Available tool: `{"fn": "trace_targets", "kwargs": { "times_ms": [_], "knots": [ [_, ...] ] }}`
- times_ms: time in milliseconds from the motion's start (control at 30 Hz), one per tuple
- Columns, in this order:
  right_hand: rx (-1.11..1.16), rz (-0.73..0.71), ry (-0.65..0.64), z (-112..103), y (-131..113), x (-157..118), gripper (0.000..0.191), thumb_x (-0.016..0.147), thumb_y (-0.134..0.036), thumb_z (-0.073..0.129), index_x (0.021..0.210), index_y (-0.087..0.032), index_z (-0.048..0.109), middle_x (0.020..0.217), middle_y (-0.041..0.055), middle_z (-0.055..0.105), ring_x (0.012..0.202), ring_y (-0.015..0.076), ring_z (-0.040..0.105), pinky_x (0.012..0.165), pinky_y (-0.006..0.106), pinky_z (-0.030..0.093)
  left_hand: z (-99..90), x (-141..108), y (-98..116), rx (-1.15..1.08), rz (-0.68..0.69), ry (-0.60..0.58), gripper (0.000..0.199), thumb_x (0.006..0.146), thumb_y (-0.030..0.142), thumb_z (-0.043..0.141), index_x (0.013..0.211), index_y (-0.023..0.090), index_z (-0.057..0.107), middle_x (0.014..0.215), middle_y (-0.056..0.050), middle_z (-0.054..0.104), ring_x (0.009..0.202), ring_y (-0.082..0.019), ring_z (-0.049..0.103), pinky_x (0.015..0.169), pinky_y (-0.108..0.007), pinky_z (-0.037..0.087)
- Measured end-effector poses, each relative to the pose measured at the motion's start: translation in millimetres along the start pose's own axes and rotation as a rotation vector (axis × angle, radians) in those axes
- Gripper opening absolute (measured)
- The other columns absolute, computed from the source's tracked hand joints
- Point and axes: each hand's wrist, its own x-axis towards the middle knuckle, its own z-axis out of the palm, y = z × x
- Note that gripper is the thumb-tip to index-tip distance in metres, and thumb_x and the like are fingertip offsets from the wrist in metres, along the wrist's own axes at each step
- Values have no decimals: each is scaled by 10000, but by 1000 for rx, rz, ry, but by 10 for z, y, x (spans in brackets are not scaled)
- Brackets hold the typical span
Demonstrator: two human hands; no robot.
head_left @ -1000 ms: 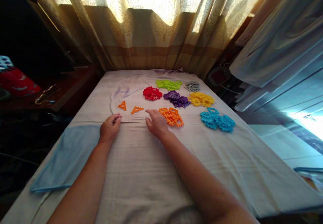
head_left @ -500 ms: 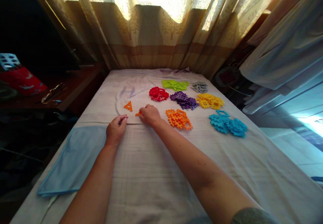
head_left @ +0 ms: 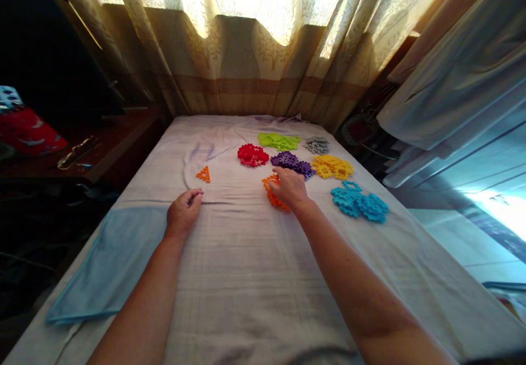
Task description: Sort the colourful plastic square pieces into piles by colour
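My right hand (head_left: 291, 187) is over the pile of orange plastic interlocking pieces (head_left: 278, 200), covering its right part. Its thumb and forefinger are apart and touch the pile; I cannot make out a piece held between them. My left hand (head_left: 183, 211) rests on the sheet near the blue cloth, its fingers curled in with nothing visible in them. Just beyond it lies a small orange triangle (head_left: 204, 175) made of joined pieces, apart from both hands.
Red (head_left: 252, 155), lime green (head_left: 278, 141), grey (head_left: 317, 146), purple (head_left: 286, 160), yellow (head_left: 332, 166) and blue (head_left: 358, 201) piles of similar pieces surround the orange one. A folded light blue cloth (head_left: 110, 261) lies at left on the white sheet (head_left: 230, 277). A curtain (head_left: 238, 52) hangs behind.
My right hand has moved right, from beside the orange triangle to the orange pile. The small orange piece at its fingertips no longer shows at its earlier spot. My left hand stays put.
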Motion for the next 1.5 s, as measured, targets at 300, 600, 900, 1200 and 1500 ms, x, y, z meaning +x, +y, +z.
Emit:
{"fn": "trace_targets", "kwargs": {
  "times_ms": [300,600,900,1200,1500],
  "knots": [
    [57,-94,4,3,-214,2,364,900,-270,501,1219,-220,669,1282,111,638,1187,268,555,981,415,404,5,-5,-5,-12,13,18,290,796,375,534,943,228,737,1015,-31,776,953,-216,717,878,-315,551],
    [135,-387,-160,448,-1169,206,467,914,-291,490,1374,-231,549,1314,102,622,1181,234,563,986,362,424,23,10,-73,-147,-14,149,302,819,391,534,962,204,723,1061,-53,766,935,-197,714,900,-318,551],
    [69,-350,-149,590,-1700,494,361,950,-377,467,1214,-207,646,1243,134,625,1144,257,556,914,371,431,15,21,-94,-175,-36,168,305,827,409,528,962,209,713,1046,-56,770,964,-207,715,922,-342,548],
    [41,-368,-127,461,-1553,439,317,943,-279,463,1148,-144,664,1183,153,647,1100,249,570,887,359,436,27,34,-149,-199,-38,161,345,822,447,514,968,204,710,1060,-68,766,998,-212,709,939,-347,542],
    [12,-156,45,130,-305,156,239,920,-291,512,1024,-163,685,1128,119,676,1069,231,596,905,333,425,1,42,-133,-181,-59,143,349,794,463,525,959,221,714,1065,-62,766,987,-227,710,935,-365,541]
  ]
}}
